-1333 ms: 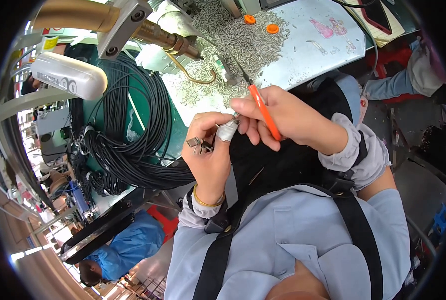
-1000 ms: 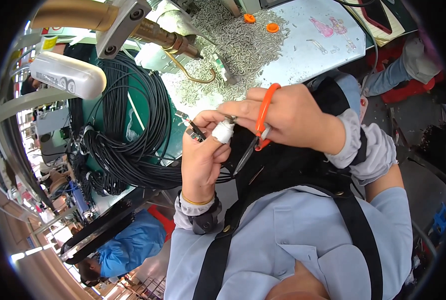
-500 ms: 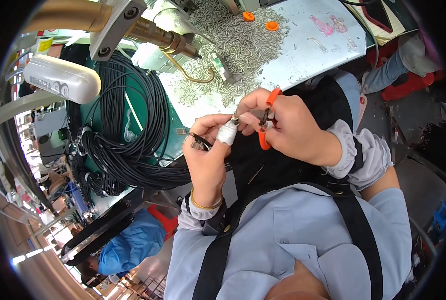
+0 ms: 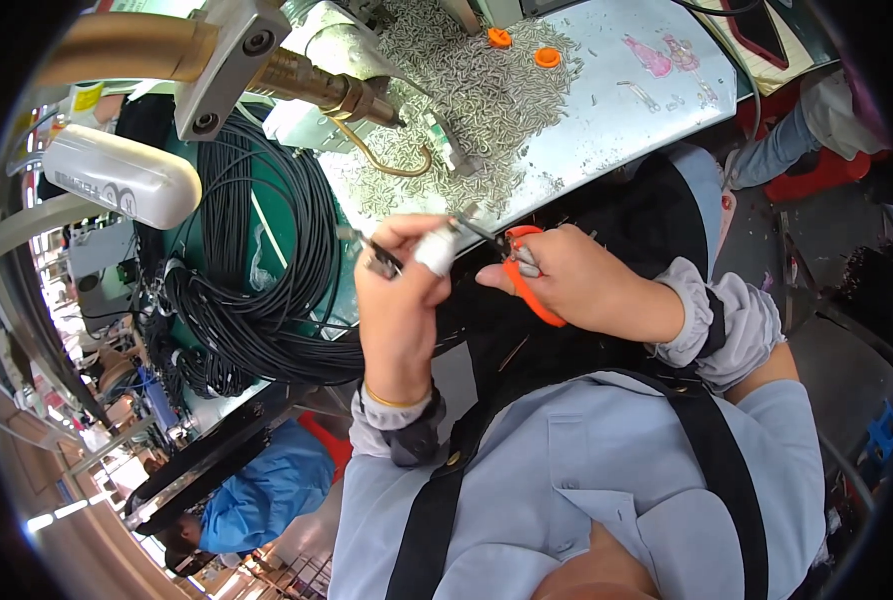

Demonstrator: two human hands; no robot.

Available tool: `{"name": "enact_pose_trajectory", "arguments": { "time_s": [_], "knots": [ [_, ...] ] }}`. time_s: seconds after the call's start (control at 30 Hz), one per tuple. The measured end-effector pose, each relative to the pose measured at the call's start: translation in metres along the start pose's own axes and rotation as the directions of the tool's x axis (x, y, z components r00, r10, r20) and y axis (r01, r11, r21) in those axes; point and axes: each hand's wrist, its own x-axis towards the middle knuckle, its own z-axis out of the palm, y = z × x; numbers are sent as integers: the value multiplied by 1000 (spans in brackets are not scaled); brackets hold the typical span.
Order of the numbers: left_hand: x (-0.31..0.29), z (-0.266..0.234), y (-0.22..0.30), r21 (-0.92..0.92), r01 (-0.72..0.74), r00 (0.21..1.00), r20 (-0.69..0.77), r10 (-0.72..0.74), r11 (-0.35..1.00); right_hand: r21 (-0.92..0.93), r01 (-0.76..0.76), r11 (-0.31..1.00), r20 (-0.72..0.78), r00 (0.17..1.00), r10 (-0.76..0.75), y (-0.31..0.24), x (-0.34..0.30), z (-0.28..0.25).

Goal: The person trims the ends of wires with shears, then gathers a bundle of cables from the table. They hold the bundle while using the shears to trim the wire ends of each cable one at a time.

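Observation:
My left hand (image 4: 397, 310) is closed, its thumb and fingers pinching a black cable (image 4: 385, 258) whose small metal connector shows beside the knuckles. White tape (image 4: 435, 252) wraps the thumb. In my right hand (image 4: 587, 280) are orange-handled pliers (image 4: 532, 290), the fingers closed round their grips. Their dark, narrow jaws point left and reach the tip of the left thumb. A small greyish piece shows at that spot, too blurred to name. Both hands are in front of the chest, at the near edge of the bench.
A heap of small metal pins (image 4: 467, 110) covers much of the white work surface (image 4: 617, 110), with two orange caps (image 4: 547, 57) beside it. At left lie a coil of black cable (image 4: 237, 290) and a white cylinder (image 4: 122, 175). A machine nozzle (image 4: 367, 100) hangs above.
My right hand has swung the pliers so that their jaws point left, at the left thumb. My left hand has shifted slightly left and up with the cable in it.

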Motion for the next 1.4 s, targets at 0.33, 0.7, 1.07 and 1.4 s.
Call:
{"name": "enact_pose_trajectory", "arguments": {
  "time_s": [0.33,0.7,1.07,1.4],
  "knots": [
    [60,-6,13,-25,63,998,-23,-64,998,282,41,959,-300,953,47,-13,60,-24],
    [67,-16,19,12,158,986,50,-158,987,381,-68,922,-126,984,125,-9,76,-27],
    [66,-14,18,43,111,994,16,-112,993,387,-59,920,-149,981,126,-7,78,-26],
    [22,14,6,282,-127,968,-173,180,951,210,109,972,-254,966,-54,-15,36,-23]
  ]
}}
